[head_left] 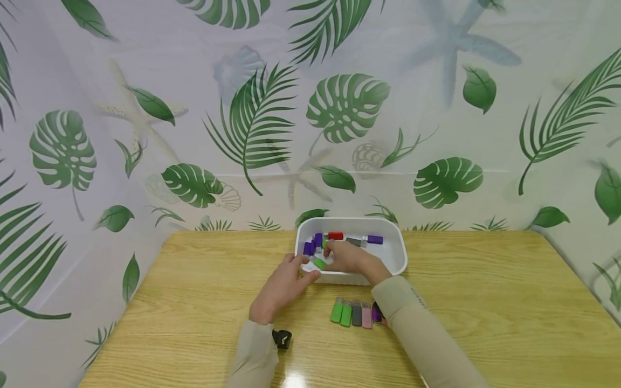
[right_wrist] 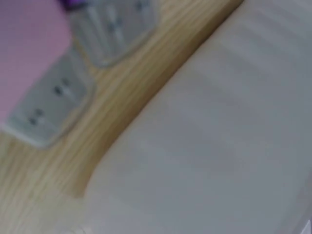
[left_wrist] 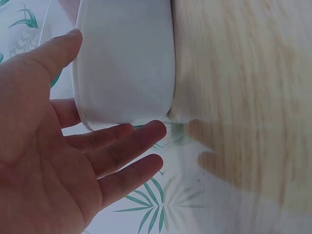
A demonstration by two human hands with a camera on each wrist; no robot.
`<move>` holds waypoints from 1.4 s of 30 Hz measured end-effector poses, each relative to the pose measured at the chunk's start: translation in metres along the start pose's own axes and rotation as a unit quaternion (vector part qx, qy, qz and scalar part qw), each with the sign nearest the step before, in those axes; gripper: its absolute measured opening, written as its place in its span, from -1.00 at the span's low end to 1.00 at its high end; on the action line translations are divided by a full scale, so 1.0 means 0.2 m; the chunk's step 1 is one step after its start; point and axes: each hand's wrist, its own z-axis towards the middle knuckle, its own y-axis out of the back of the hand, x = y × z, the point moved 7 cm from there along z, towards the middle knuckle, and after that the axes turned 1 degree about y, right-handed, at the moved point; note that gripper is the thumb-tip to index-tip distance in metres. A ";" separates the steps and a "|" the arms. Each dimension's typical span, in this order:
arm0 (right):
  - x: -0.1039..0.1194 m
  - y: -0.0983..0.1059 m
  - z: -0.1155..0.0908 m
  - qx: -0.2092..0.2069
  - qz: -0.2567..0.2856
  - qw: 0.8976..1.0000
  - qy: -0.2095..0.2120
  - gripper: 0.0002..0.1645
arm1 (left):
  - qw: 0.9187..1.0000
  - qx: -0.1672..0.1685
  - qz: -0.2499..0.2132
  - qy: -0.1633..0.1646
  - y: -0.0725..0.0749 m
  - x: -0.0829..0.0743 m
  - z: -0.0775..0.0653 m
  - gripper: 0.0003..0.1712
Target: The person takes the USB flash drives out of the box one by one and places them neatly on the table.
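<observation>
A white plastic bin stands at the table's back edge with several USB flash drives inside. My right hand reaches into it over the front rim, fingers curled down beside a green flash drive; I cannot tell whether they pinch one. My left hand is at the bin's front left corner, fingers loosely extended, the thumb touching the rim. Purple flash drives lie at the left inside, a red flash drive at the back, a grey flash drive and another purple flash drive toward the right.
In front of the bin is a row of capped flash drives: green ones, a grey one, a pink one and a purple one, the row's right end hidden by the right sleeve. A leaf-patterned cloth hangs behind the wooden table.
</observation>
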 end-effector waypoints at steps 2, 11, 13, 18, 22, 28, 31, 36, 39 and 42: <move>-0.01 -0.01 0.01 -0.006 0.003 1.000 -0.005 -0.59 | 1.000 0.001 -0.003 0.000 0.00 0.00 0.00 -0.38; -0.02 0.00 0.04 -0.014 -0.028 0.999 -0.008 -0.79 | 1.000 0.006 -0.002 0.007 -0.01 0.02 0.00 -0.32; -0.02 0.01 0.04 -0.019 -0.034 0.999 -0.001 -0.83 | 1.000 0.005 0.001 0.009 -0.01 0.02 0.00 -0.32; -0.04 0.04 0.02 -0.007 -0.036 0.999 -0.006 -0.86 | 1.000 0.005 0.007 0.006 0.00 0.01 0.00 -0.32; -0.06 0.05 0.00 -0.001 -0.046 0.999 -0.014 -0.81 | 1.000 0.004 0.007 0.001 0.00 0.01 0.00 -0.33; -0.07 0.07 -0.04 -0.017 -0.015 1.000 -0.015 -0.85 | 1.000 0.005 0.001 0.002 0.00 0.01 -0.01 -0.32; -0.07 0.08 -0.06 -0.030 0.010 0.999 -0.007 -0.85 | 1.000 0.005 0.005 0.007 0.00 0.02 -0.01 -0.32; -0.08 0.14 -0.13 -0.088 0.061 0.994 0.007 -0.84 | 1.000 0.005 0.007 0.004 -0.01 0.02 -0.01 -0.32; -0.09 0.19 -0.21 -0.138 0.099 0.985 0.016 -0.84 | 1.000 0.005 0.004 0.000 -0.01 0.02 0.00 -0.31; -0.09 0.24 -0.29 -0.185 0.126 0.974 0.033 -0.83 | 1.000 0.000 0.006 -0.001 0.00 0.02 0.01 -0.31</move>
